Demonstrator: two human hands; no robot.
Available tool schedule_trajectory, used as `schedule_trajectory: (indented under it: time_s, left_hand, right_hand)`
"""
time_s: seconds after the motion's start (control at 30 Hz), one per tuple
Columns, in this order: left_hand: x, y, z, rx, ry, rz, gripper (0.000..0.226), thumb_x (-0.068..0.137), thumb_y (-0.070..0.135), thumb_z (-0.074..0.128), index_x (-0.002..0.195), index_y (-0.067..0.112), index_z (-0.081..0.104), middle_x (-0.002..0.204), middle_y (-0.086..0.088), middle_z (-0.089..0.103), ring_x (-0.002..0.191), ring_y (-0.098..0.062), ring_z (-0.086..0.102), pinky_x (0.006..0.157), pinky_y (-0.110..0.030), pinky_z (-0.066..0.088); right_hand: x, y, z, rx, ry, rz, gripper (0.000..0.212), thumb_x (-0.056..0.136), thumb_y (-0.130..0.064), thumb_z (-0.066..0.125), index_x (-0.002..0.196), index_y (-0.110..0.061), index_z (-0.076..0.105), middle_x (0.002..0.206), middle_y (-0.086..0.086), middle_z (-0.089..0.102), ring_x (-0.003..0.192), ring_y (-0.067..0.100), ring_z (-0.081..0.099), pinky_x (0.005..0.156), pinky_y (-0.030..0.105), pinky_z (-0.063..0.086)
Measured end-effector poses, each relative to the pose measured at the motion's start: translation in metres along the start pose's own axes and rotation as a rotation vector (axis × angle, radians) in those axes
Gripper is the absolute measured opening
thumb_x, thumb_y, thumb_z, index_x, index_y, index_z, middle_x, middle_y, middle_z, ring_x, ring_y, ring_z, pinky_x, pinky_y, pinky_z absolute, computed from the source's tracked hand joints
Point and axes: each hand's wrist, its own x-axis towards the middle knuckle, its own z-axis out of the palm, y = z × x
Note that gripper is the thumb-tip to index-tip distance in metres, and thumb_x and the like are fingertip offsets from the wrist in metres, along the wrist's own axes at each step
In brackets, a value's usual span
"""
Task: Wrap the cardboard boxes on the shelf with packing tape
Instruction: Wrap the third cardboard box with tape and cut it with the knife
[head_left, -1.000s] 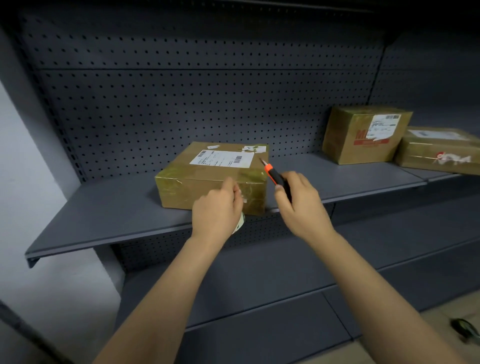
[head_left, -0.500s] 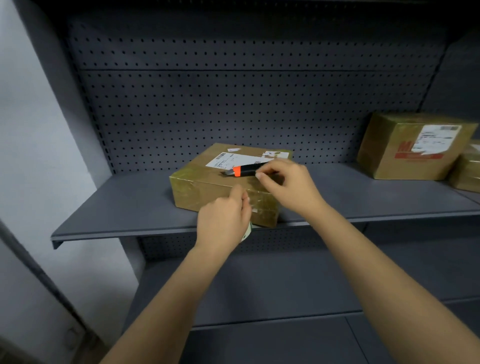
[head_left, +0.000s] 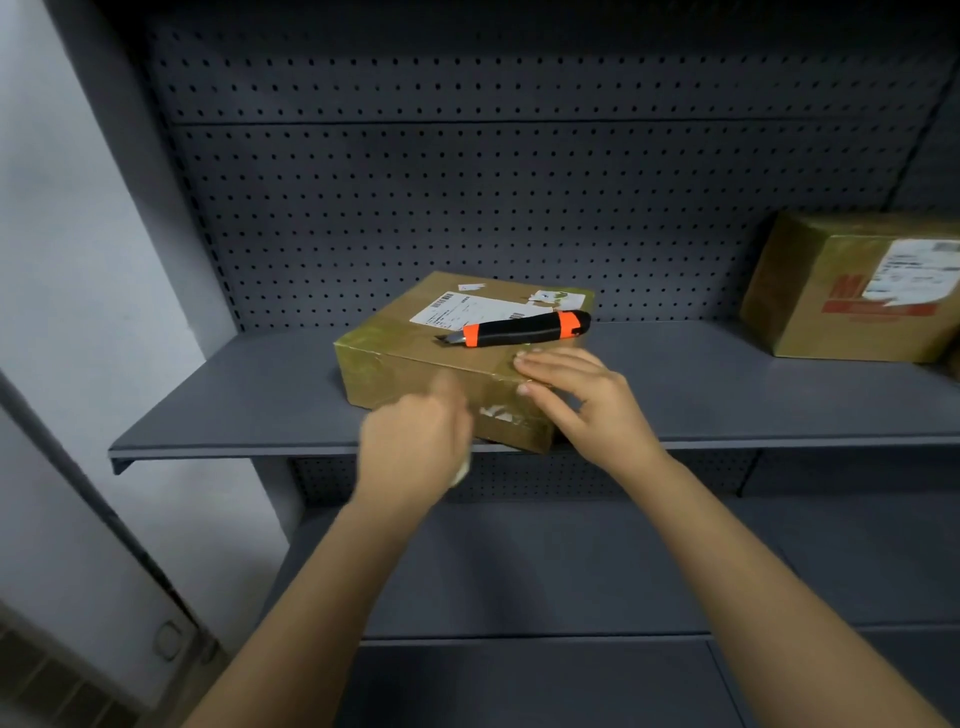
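Note:
A flat brown cardboard box (head_left: 395, 348) with a white shipping label lies on the grey shelf (head_left: 234, 405), glossy with tape. A black and orange utility knife (head_left: 519, 330) rests on its top. My right hand (head_left: 576, 400) presses its straight fingers on the box's near top edge. My left hand (head_left: 413, 447) is blurred in front of the box's near face, curled round a roll of packing tape (head_left: 461, 472), of which only a pale sliver shows below the hand.
A second taped box (head_left: 831, 291) with a label and red print stands at the right end of the same shelf. Behind is a dark perforated back panel (head_left: 519, 208). A lower shelf (head_left: 571, 561) runs beneath. A pale wall is at the left.
My right hand laid the knife on top of the box, let go of it and moved down to the box's near edge. My left hand shifted slightly left along the front face.

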Motion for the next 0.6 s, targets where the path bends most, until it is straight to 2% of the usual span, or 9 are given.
schedule_trajectory:
  time_s: [0.07, 0.17, 0.27, 0.33, 0.43, 0.6]
  left_hand:
    - [-0.002, -0.024, -0.005, -0.036, 0.044, -0.097, 0.019, 0.099, 0.027, 0.050, 0.101, 0.010, 0.058, 0.068, -0.012, 0.066, 0.061, -0.036, 0.064, 0.054, -0.034, 0.043]
    - [-0.008, -0.042, -0.010, -0.122, 0.186, -0.097, 0.017, 0.094, 0.024, 0.053, 0.091, 0.010, 0.061, 0.058, -0.011, 0.062, 0.048, -0.036, 0.057, 0.049, -0.029, 0.036]
    - [-0.009, -0.032, -0.003, -0.138, 0.189, -0.023, 0.009, 0.090, 0.020, 0.059, 0.086, 0.012, 0.060, 0.053, -0.006, 0.061, 0.041, -0.033, 0.056, 0.045, -0.024, 0.029]
    - [-0.009, -0.027, 0.001, -0.139, 0.182, -0.018, 0.011, 0.088, 0.023, 0.056, 0.084, 0.013, 0.060, 0.051, -0.004, 0.060, 0.038, -0.032, 0.054, 0.043, -0.019, 0.022]
    - [-0.010, -0.022, 0.000, -0.139, 0.180, -0.012, 0.009, 0.085, 0.022, 0.058, 0.080, 0.015, 0.060, 0.047, 0.000, 0.057, 0.034, -0.029, 0.050, 0.046, -0.012, 0.009]
    - [-0.008, -0.018, 0.003, -0.151, 0.197, 0.008, 0.008, 0.085, 0.022, 0.059, 0.081, 0.015, 0.060, 0.046, 0.001, 0.056, 0.034, -0.025, 0.049, 0.044, -0.012, 0.010]
  right_hand:
    - [0.000, 0.003, -0.002, 0.005, 0.013, 0.007, 0.029, 0.092, -0.025, 0.067, 0.118, -0.013, 0.070, 0.122, -0.007, 0.066, 0.121, 0.011, 0.056, 0.107, 0.024, 0.040]
    - [0.002, 0.006, 0.001, -0.001, -0.020, 0.016, 0.033, 0.091, -0.026, 0.068, 0.121, -0.014, 0.069, 0.125, -0.009, 0.063, 0.124, 0.010, 0.054, 0.109, 0.025, 0.039]
    - [0.002, 0.006, 0.005, -0.035, -0.014, -0.012, 0.038, 0.087, -0.028, 0.071, 0.122, -0.014, 0.068, 0.126, -0.010, 0.062, 0.123, 0.012, 0.054, 0.110, 0.023, 0.037]
    - [0.000, 0.007, 0.006, -0.067, -0.026, -0.021, 0.043, 0.085, -0.029, 0.073, 0.124, -0.013, 0.066, 0.127, -0.008, 0.061, 0.124, 0.011, 0.052, 0.111, 0.023, 0.036]
    - [-0.004, 0.006, 0.009, -0.120, -0.073, -0.037, 0.057, 0.080, -0.035, 0.076, 0.130, -0.012, 0.059, 0.134, -0.004, 0.057, 0.129, 0.010, 0.045, 0.113, 0.022, 0.030]
    - [-0.004, 0.006, 0.010, -0.145, -0.112, -0.030, 0.065, 0.078, -0.041, 0.075, 0.132, -0.011, 0.056, 0.136, 0.000, 0.055, 0.131, 0.011, 0.040, 0.113, 0.014, 0.023]
